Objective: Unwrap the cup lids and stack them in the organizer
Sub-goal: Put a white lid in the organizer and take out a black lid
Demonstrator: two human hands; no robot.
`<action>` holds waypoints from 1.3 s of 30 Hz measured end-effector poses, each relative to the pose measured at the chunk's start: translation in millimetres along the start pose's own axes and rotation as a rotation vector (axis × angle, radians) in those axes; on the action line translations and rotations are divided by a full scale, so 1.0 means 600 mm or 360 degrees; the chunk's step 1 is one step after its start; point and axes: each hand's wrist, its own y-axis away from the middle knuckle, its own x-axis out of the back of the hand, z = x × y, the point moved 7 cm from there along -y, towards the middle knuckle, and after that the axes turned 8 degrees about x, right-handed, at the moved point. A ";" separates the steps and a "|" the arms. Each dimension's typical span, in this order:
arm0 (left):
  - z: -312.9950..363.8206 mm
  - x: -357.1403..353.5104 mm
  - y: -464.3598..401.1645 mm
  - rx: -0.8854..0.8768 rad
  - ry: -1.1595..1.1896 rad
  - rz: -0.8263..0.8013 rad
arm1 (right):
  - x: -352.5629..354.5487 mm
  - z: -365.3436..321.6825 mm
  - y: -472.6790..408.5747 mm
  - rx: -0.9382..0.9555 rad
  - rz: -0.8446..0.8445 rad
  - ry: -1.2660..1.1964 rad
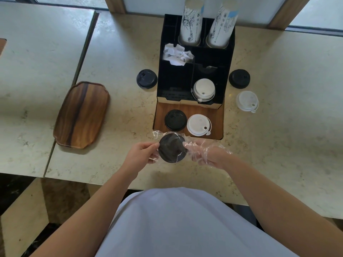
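I hold a black cup lid (171, 150) above the near table edge, with clear plastic wrap (200, 151) still partly around it. My left hand (142, 153) pinches the lid's left rim. My right hand (209, 154) is draped in the wrap and grips it at the lid's right side. The black organizer (230, 58) stands behind, with a stack of white lids (203, 89) in its front right compartment. On its wooden base (217, 117) lie a black lid (175, 120) and a white lid (198, 125).
Loose lids lie on the table: a black one (146, 79) left of the organizer, a black one (239, 78) and a white one (247, 100) to its right. Two paper cup stacks (191, 23) and crumpled paper (177, 54) sit in the organizer. A wooden tray (81, 115) lies at left.
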 end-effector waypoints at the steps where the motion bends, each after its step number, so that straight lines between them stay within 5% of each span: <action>1: -0.001 0.002 0.000 0.0002 0.0000 0.0000 | 0.004 0.006 -0.001 -0.0026 0.0015 0.0059; 13: -0.039 0.104 -0.014 0.0102 0.0153 0.0256 | 0.022 0.027 -0.012 -0.0188 0.0258 0.0154; 18: -0.060 0.159 -0.020 0.0142 0.0313 0.0395 | 0.028 0.013 -0.018 -0.0120 0.0198 0.0135; 28: -0.112 0.183 -0.024 0.0300 0.0780 0.0506 | 0.092 -0.014 -0.009 0.0062 0.0590 0.0037; 39: -0.093 0.172 -0.026 0.0218 0.0847 0.0484 | 0.051 -0.274 -0.043 0.0919 0.0972 0.1195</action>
